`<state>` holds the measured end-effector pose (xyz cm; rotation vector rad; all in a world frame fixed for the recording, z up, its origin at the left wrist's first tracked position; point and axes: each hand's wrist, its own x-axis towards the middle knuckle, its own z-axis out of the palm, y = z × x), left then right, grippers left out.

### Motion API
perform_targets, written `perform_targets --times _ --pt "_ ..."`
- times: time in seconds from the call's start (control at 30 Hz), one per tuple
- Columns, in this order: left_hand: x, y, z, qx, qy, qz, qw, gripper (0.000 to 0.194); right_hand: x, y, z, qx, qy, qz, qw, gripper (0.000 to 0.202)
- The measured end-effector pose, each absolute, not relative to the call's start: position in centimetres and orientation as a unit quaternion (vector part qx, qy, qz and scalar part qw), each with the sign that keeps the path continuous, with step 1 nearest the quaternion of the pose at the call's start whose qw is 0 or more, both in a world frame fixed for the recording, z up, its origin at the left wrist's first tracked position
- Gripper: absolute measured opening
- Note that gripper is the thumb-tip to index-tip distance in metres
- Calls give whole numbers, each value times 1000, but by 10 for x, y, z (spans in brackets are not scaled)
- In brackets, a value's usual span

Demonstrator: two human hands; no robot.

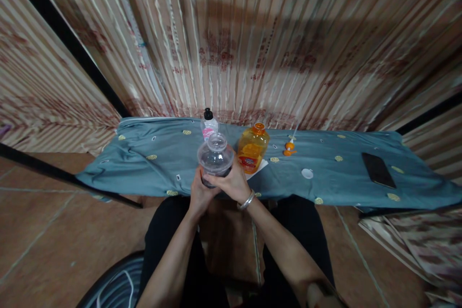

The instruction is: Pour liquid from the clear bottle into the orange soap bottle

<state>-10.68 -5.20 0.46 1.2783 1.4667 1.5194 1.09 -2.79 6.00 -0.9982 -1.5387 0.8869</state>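
Observation:
Both of my hands are wrapped round a clear plastic container [216, 158], wide in the body with a narrow round neck on top. It is upright above the front edge of the cloth-covered surface. My left hand [202, 193] grips its lower left side, and my right hand [234, 180] closes on the right, its thumb across the front. Just right of it stands an uncapped bottle [253, 149] with orange liquid and a red label, resting partly over a white sheet [258, 169]. Behind the container is a clear bottle [209, 127] with a black cap and pink label.
An orange pump top [289, 148] with a thin tube lies right of the orange bottle. Further right are a white round disc [307, 173] and a dark phone [378, 170]. A patterned curtain [231, 48] hangs behind the blue-green cloth [159, 154]. Black poles [72, 43] frame the sides.

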Motion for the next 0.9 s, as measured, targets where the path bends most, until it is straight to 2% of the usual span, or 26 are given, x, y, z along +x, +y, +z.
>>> perform_targets --times 0.1,0.17,0.23,0.3,0.37,0.43,0.6,0.73,0.83,0.9 --pt "-111 -55 6 484 548 591 341 80 11 -32 69 -409 -628 386 538 87" --pt "-114 -57 8 463 498 623 386 84 13 -35 78 -400 -618 396 549 82" --pt "-116 -59 11 390 408 676 474 81 16 -37 90 -386 -602 409 568 77" --pt "-116 -63 17 267 337 697 574 63 18 -40 103 -363 -583 427 588 74" --pt "-113 -68 23 178 290 651 678 58 20 -44 116 -342 -570 450 596 71" --pt "-109 -73 28 128 259 619 730 53 21 -47 126 -330 -561 472 594 70" --pt "-102 -79 35 59 247 618 744 43 15 -50 127 -339 -571 463 587 76" --pt "-106 -78 36 45 260 631 729 37 17 -54 119 -351 -626 434 544 82" --pt "-111 -76 36 59 279 641 713 40 34 -60 118 -359 -689 365 512 84" --pt "-114 -75 37 73 286 642 708 42 53 -60 117 -408 -685 277 537 83"
